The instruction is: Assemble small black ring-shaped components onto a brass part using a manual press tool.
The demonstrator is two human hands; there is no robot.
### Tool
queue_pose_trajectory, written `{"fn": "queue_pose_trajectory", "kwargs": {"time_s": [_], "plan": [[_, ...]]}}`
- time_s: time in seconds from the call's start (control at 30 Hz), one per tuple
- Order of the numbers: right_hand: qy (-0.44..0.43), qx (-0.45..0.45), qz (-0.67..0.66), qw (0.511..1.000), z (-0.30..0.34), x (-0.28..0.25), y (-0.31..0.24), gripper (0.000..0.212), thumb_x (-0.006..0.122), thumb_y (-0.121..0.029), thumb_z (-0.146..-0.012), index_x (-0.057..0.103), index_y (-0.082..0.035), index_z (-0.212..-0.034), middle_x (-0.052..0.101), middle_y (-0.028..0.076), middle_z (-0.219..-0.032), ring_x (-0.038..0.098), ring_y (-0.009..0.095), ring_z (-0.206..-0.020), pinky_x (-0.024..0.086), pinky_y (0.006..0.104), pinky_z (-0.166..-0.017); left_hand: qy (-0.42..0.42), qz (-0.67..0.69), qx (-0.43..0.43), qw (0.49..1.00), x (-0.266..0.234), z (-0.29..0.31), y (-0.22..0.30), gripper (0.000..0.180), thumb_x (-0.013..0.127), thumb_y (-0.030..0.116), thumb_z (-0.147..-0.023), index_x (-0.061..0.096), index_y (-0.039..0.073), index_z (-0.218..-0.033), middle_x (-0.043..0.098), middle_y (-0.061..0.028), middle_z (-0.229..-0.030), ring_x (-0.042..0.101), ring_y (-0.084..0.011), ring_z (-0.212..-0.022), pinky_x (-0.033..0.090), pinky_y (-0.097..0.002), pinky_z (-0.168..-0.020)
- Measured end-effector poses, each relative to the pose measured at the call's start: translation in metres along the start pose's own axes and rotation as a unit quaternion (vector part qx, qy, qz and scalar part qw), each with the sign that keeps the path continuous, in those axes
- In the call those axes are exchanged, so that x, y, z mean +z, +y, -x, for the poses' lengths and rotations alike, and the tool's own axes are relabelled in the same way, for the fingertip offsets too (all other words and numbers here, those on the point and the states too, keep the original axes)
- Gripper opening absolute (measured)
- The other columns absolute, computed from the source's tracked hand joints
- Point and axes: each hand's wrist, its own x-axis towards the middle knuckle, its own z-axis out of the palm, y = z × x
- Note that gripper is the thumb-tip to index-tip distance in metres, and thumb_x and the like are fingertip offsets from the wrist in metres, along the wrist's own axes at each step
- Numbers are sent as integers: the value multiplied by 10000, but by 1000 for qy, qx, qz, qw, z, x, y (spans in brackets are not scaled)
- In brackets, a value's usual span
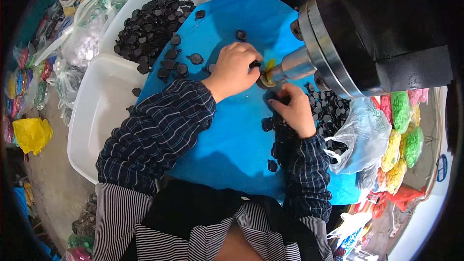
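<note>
One small black piece [255, 64] sits pinched in the left hand's grip [235, 71], right beside the metal cylinder [297, 64], best kept steady, fingertips clear, while the right hand's grip [296, 110] holds another dark piece [285, 100].

A bright blue work surface [227, 150] carries loose round black pieces [195, 58] scattered along its left side, a lone black disc [241, 35] farther back, and a dense black heap [327, 108] at right.
</note>
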Motion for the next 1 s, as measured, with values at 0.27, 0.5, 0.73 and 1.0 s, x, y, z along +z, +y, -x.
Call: {"fn": "queue_pose_trajectory", "kwargs": {"time_s": [0.27, 0.5, 0.73, 1.0], "plan": [[142, -28, -219, 965, -19, 18, 22, 283, 785, -43, -743, 637, 20, -975, 686, 105, -935, 634, 165, -916, 491, 308, -822, -19, -3, 53, 998, 4, -5, 17, 218, 723, 179, -773, 682, 46, -940, 644, -97, -1013, 561, -331, -1030, 439, -455, -894], [27, -99, 180, 978, 3, -5, -1, 308, 791, -170, -692, 646, -50, -936, 659, 133, -937, 617, 336, -919, 405, 458, -850, 23, -28, 5, 999, -1, 0, 0, 228, 732, 178, -769, 694, 61, -961, 650, -101, -1026, 571, -314, -1050, 448, -445, -893], [-25, 50, 0, 998, 3, -10, 4, 344, 812, -103, -692, 592, -29, -945, 646, 93, -926, 626, 246, -918, 480, 371, -842, -53, 19, 27, 998, 1, 0, -3, 257, 717, 191, -777, 686, 53, -992, 643, -97, -1076, 551, -312, -1100, 418, -437, -954], [145, -55, -230, 961, -27, 28, 15, 371, 793, -19, -732, 572, 13, -1028, 652, 85, -967, 609, 164, -897, 478, 305, -843, -27, -13, 57, 998, 4, -2, 10, 234, 729, 201, -771, 691, 54, -948, 639, -76, -1012, 558, -319, -1029, 451, -449, -861]]}}
